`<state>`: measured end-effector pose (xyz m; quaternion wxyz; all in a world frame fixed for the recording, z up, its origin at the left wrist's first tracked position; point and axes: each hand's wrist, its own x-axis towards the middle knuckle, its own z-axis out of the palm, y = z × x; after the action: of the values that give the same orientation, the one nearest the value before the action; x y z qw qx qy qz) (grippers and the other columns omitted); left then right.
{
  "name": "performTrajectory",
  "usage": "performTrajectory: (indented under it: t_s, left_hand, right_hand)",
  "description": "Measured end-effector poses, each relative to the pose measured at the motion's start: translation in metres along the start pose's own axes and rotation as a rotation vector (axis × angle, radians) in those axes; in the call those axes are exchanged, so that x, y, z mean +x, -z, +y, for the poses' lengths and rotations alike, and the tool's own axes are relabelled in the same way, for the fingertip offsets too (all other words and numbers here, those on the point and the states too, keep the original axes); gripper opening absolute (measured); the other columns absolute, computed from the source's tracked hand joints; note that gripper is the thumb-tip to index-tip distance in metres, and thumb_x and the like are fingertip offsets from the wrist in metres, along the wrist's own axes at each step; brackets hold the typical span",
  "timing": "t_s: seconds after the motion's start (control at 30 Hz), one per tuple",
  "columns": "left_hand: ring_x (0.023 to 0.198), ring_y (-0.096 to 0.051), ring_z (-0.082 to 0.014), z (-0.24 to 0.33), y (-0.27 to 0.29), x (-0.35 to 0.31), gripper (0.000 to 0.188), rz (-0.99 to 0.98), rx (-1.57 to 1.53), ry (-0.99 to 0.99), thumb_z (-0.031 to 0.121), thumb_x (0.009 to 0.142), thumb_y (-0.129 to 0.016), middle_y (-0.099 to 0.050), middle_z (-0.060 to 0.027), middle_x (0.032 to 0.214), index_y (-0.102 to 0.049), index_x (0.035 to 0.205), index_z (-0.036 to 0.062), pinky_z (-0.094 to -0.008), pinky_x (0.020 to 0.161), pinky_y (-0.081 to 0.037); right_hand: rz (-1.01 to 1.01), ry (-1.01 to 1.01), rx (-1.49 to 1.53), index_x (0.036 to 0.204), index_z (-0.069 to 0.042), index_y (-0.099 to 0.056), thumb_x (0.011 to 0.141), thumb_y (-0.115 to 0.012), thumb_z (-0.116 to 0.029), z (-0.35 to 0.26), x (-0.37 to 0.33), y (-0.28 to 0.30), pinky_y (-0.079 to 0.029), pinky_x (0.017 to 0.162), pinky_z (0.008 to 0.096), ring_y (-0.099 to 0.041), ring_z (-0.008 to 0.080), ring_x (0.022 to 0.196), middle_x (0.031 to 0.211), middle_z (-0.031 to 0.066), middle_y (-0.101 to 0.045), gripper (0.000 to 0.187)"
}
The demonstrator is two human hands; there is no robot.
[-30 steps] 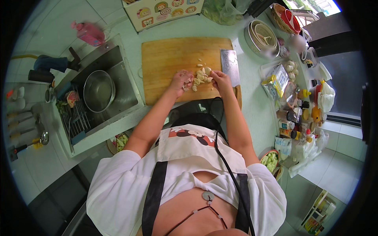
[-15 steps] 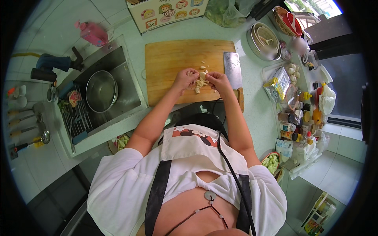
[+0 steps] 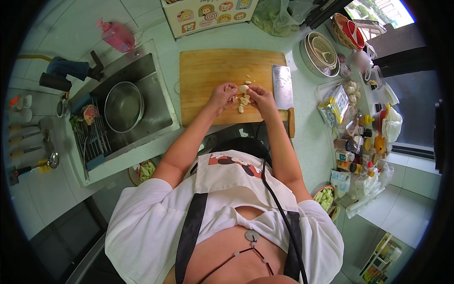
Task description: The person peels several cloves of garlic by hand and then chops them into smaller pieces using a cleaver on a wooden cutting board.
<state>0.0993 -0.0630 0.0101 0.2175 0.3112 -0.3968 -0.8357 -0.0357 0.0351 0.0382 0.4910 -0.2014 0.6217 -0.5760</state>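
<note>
Above the wooden cutting board [image 3: 203, 71], my two hands are close together. Between the thumb and fingers of my right hand [image 3: 261, 99] is a pale garlic clove [image 3: 243, 88]. My left hand [image 3: 222, 97] is closed in a pinch just left of that clove; what its fingertips hold is too small to make out. Several loose garlic cloves [image 3: 244, 101] and bits lie on the board between and below my hands. A cleaver [image 3: 283, 87] lies flat along the board's right edge, its wooden handle toward me.
To the left is a sink [image 3: 158, 102] holding a metal bowl [image 3: 124, 106] and a drying rack [image 3: 94, 135]. Nested colanders [image 3: 320, 53], garlic bulbs [image 3: 352, 90] and several bottles [image 3: 345, 155] line the right counter. Behind the board stand a decorated box [image 3: 208, 16] and a green-filled plastic bag [image 3: 276, 19].
The whole view has shifted slightly, so the board and counter sit a little further right. My hands remain over the garlic, and the held clove shows more plainly between them.
</note>
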Motion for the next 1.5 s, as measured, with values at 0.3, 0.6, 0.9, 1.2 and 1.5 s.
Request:
performTrajectory:
  t_s: [0.3, 0.6, 0.9, 1.2, 1.5]
  left_hand:
    - [0.050, -0.046, -0.0040, -0.007, 0.012, 0.000, 0.014, 0.044, 0.025, -0.104, 0.017, 0.083, -0.060, -0.051, 0.0028, 0.064, -0.055, 0.089, 0.0052, -0.0182, 0.045, -0.037]
    - [0.047, -0.046, -0.0089, -0.007, 0.021, -0.002, 0.013, -0.019, -0.201, 0.092, 0.018, 0.081, -0.058, -0.052, -0.0017, 0.063, -0.054, 0.084, 0.0063, -0.0210, 0.040, -0.037]
    - [0.046, -0.045, -0.0115, -0.010, 0.035, 0.002, 0.016, -0.041, -0.290, 0.185, 0.021, 0.079, -0.056, -0.051, -0.0038, 0.063, -0.054, 0.080, 0.0053, -0.0217, 0.038, -0.036]
    - [0.048, -0.047, -0.0126, -0.008, 0.034, 0.005, 0.012, -0.115, -0.275, 0.212, 0.019, 0.079, -0.056, -0.053, -0.0048, 0.065, -0.054, 0.081, 0.0069, -0.0221, 0.040, -0.037]
    - [0.049, -0.048, -0.0119, -0.008, 0.018, 0.024, 0.011, -0.067, -0.073, 0.243, 0.018, 0.077, -0.055, -0.054, -0.0045, 0.065, -0.054, 0.078, 0.0070, -0.0227, 0.040, -0.037]
  right_hand:
    - [0.064, 0.230, -0.258, 0.095, 0.001, -0.062, 0.078, -0.066, -0.010, 0.002, 0.001, -0.026, -0.044, 0.057, 0.0207, -0.056, 0.0081, 0.065, 0.078, 0.0042, -0.064, 0.021]
    - [0.020, 0.118, -0.192, 0.098, 0.000, -0.061, 0.080, -0.064, -0.011, 0.006, -0.004, -0.029, -0.041, 0.054, 0.0188, -0.053, 0.0059, 0.063, 0.076, 0.0012, -0.062, 0.021]
    - [0.046, -0.018, -0.028, 0.097, -0.003, -0.061, 0.082, -0.062, -0.016, 0.018, 0.000, -0.022, -0.037, 0.047, 0.0180, -0.049, 0.0044, 0.056, 0.071, -0.0016, -0.058, 0.020]
    - [-0.021, -0.097, 0.026, 0.103, -0.004, -0.060, 0.085, -0.058, -0.021, 0.028, 0.006, -0.025, -0.039, 0.048, 0.0173, -0.048, 0.0048, 0.056, 0.076, -0.0016, -0.058, 0.025]
    - [0.173, -0.085, -0.013, 0.082, -0.004, -0.060, 0.080, -0.065, -0.021, 0.031, 0.000, -0.006, -0.033, 0.044, 0.0187, -0.044, 0.0037, 0.051, 0.065, -0.0032, -0.053, 0.018]
